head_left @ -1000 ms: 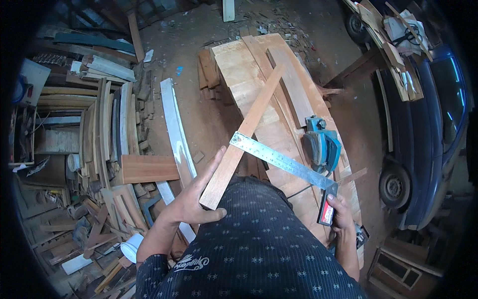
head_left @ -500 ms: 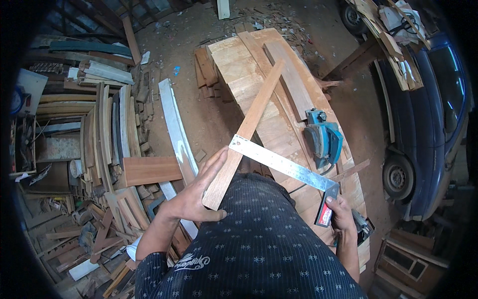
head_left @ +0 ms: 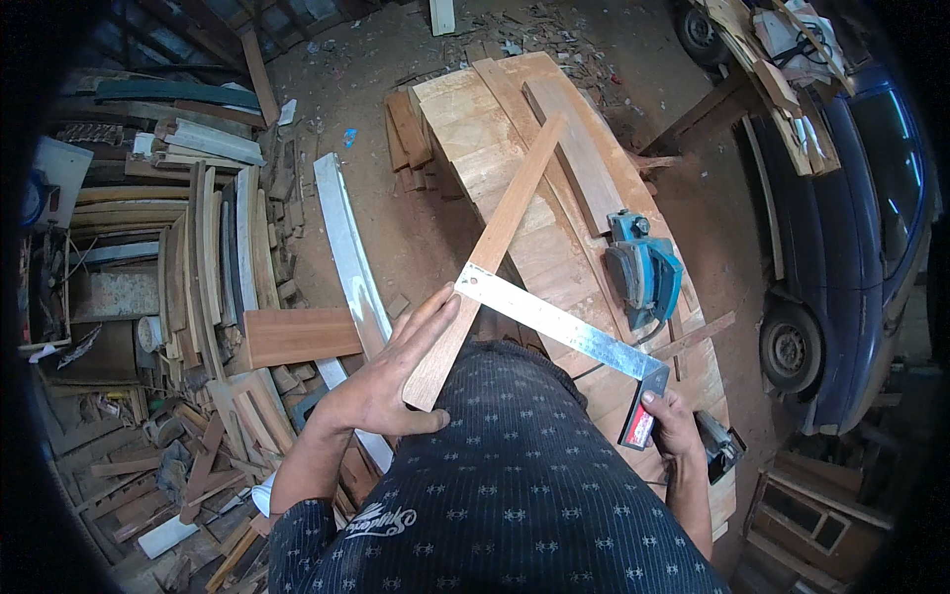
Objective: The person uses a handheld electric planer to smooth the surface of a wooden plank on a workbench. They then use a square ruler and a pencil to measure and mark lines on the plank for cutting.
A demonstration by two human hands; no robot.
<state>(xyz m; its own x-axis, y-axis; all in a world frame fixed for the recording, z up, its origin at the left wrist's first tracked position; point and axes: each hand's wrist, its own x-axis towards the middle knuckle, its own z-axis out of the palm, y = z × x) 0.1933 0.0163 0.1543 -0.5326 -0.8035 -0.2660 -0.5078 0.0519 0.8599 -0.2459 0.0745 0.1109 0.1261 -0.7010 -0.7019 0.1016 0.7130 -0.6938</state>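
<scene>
A narrow brown wooden strip point(head_left: 510, 215) slants from my body to the workbench, its far end lying over a thicker plank point(head_left: 579, 153). My left hand point(head_left: 391, 386) holds the near end, fingers along the left edge and thumb by the end corner. Across the strip lies the steel blade of a try square point(head_left: 559, 322), its tip beside my left fingertips. Its dark and red handle is gripped in my right hand point(head_left: 673, 426), over the bench's right side. A blue electric planer point(head_left: 643, 272) rests on the bench beyond the blade.
The light wooden workbench point(head_left: 475, 139) carries another power tool point(head_left: 720, 445) near my right forearm. Stacked boards point(head_left: 208, 257) and offcuts crowd the left side. A white-coated board point(head_left: 346, 247) leans nearby. A dark blue car point(head_left: 831, 247) stands at the right.
The try square's handle has shifted slightly left with my right hand. My left hand and the wooden strip stay almost in place.
</scene>
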